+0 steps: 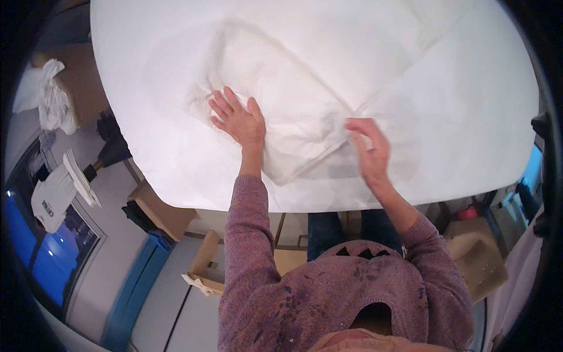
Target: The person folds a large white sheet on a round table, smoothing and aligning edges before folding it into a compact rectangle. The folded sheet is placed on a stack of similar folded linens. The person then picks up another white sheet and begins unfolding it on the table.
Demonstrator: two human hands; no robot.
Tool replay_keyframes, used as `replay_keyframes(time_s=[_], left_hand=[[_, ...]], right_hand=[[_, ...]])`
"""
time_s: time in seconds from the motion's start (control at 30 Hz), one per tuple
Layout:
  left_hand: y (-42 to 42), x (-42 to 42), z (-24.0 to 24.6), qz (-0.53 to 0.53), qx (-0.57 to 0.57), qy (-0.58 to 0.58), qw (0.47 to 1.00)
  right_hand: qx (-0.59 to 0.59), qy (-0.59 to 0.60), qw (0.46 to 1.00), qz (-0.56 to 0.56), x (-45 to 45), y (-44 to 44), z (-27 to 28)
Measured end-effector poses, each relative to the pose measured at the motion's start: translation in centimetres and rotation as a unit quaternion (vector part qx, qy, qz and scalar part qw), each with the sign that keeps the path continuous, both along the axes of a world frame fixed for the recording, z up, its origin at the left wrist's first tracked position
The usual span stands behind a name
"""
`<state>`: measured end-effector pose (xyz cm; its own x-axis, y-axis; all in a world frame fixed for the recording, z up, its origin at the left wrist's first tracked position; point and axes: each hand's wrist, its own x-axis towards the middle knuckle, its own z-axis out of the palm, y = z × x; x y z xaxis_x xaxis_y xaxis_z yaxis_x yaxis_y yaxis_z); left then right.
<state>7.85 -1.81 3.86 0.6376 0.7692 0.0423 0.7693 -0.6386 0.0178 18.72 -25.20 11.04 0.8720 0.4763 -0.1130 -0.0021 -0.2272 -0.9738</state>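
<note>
A folded piece of white cloth (281, 92) lies slantwise in front of me, with creases at its left side and along its lower right part. My left hand (239, 119) rests flat on the cloth's left part, fingers spread and palm down. At the cloth's right corner is my right hand (374, 152), its fingers bent and the thumb apart from them. Motion blurs these fingertips, so whether they pinch the corner cannot be told. Beneath the cloth is a broad table with a smooth white cover (457, 127).
Left of the table, white garments hang or lie folded (57, 198), and a crumpled white cloth (55, 97) lies by a brown box. A cardboard box (162, 211) stands below the table's left edge. Another box (475, 259) is at lower right. A long diagonal crease crosses the cover's upper right.
</note>
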Motion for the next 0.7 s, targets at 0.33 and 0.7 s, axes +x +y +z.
replay_keyframes(time_s=[0.33, 0.7], left_hand=[[0.3, -0.1, -1.1, 0.028, -0.022, -0.042, 0.999], [-0.9, 0.1, -1.1, 0.023, -0.048, -0.09, 0.995]], right_hand=[[-0.147, -0.453, 0.816, 0.327, 4.3, 21.9, -6.6], [-0.166, -0.453, 0.82, 0.308, 8.3, 27.6, -8.4]])
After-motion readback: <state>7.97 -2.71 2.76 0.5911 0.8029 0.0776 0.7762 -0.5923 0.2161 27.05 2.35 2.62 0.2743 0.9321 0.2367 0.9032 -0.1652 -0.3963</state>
